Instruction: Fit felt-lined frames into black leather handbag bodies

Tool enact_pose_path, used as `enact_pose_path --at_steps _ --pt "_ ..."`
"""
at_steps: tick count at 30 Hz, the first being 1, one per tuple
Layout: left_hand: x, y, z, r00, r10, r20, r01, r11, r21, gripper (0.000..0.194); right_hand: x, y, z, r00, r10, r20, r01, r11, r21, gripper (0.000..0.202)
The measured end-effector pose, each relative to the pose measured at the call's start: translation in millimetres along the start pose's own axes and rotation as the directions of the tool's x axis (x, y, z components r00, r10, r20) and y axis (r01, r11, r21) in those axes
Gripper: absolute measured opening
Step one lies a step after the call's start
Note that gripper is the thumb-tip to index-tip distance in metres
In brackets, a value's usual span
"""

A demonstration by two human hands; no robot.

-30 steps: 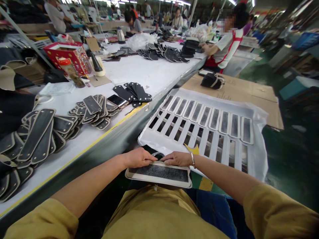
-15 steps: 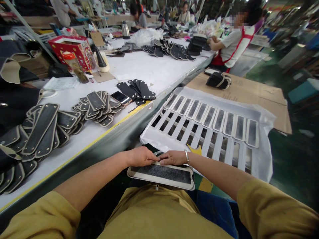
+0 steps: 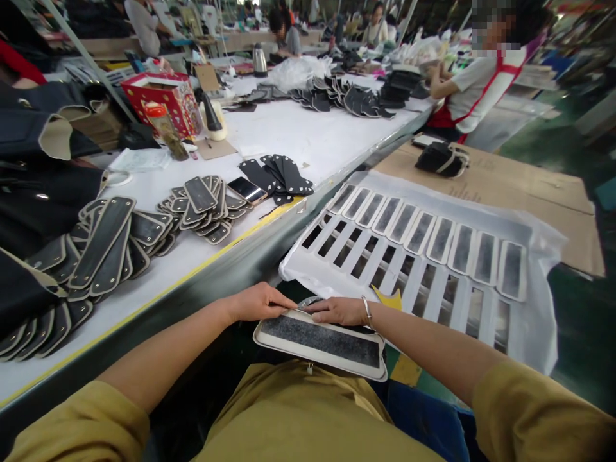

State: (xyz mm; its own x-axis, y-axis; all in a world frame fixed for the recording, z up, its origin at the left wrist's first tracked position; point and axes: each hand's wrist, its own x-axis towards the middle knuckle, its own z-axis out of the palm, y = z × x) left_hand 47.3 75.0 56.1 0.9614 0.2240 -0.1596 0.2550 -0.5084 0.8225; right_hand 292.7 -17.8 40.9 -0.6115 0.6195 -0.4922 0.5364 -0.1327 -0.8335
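Observation:
A long flat panel (image 3: 320,339) with rounded corners, dark in the middle and cream around the border, lies low in front of my body, its right end a little nearer to me. My left hand (image 3: 262,302) is closed at its far edge, thumb and forefinger pressed together on the rim. Just to the right, my right hand (image 3: 341,311), with a bracelet at the wrist, has its fingers bent over the same far edge. Between the fingertips, part of a round, shiny object (image 3: 310,301) shows behind the panel; its kind is unclear.
Right of my hands, similar panels (image 3: 439,240) lie in a row on a slatted, white-covered rack (image 3: 366,256). On the white table (image 3: 231,250) are piles of dark cream-edged pieces (image 3: 101,244), a phone (image 3: 246,189) and a red box (image 3: 161,102). A co-worker (image 3: 486,83) stands at the far right.
The whole scene has shifted right in view as my head turned left. My hands remain on the panel's far edge, with the fingertips slightly shifted, and the panel slants a bit more.

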Motion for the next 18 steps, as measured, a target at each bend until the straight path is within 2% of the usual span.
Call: enact_pose_path --at_steps 6,13,16,18 --pt "-1.9 -3.8 5.7 0.994 0.107 -0.016 -0.105 0.992 0.07 0.036 6.4 -3.8 1.5 1.0 -0.003 -0.009 0.003 1.0 -0.003 0.07" --pt "-2.8 -1.5 3.0 0.988 0.151 0.019 -0.152 0.981 0.122 0.035 17.0 -15.3 3.5 0.998 -0.052 -0.021 0.052 0.998 0.032 0.068" --pt "-2.5 -3.9 1.4 0.989 0.149 0.022 -0.151 0.985 0.085 0.036 22.8 -20.2 4.5 0.996 -0.083 -0.012 0.084 0.996 0.036 0.068" --pt "-4.6 -9.3 -0.4 0.993 0.114 -0.004 -0.114 0.993 -0.005 0.034 26.0 -21.1 4.8 0.997 -0.081 -0.02 0.081 0.996 0.031 0.068"
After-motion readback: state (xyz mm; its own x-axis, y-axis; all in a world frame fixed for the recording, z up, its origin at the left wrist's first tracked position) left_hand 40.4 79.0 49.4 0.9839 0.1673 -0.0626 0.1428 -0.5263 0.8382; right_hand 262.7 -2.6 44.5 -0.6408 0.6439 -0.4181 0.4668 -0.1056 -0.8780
